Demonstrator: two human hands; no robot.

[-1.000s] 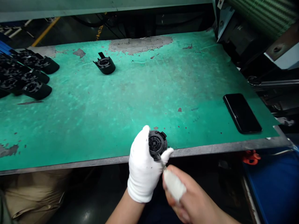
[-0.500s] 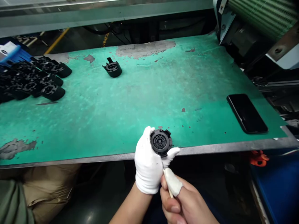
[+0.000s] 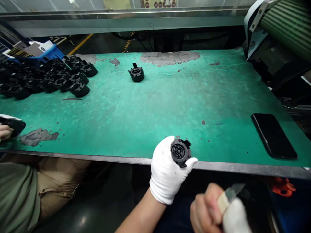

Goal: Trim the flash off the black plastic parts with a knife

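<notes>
My left hand (image 3: 166,171), in a white glove, grips a round black plastic part (image 3: 180,151) over the table's front edge. The part's ribbed face is turned up toward me, and small tabs stick out from its rim. Lower right, my right hand (image 3: 212,210) is closed around a small knife (image 3: 234,191) with a pale handle; its blade points up and to the right. A white cover wraps the right thumb. Motion blurs this hand and the blade. The knife is apart from the black part.
A green-topped table (image 3: 170,106) has worn grey patches. One black housing (image 3: 136,73) stands at the back; several more housings (image 3: 79,88) crowd the left. A phone (image 3: 274,136) lies at right. Another person's hand (image 3: 5,132) holds a dark piece at the left edge.
My right hand has pulled the knife away from the black part, down and to the right. The left hand still holds the part. The view has shifted, and another person's hand shows at left.
</notes>
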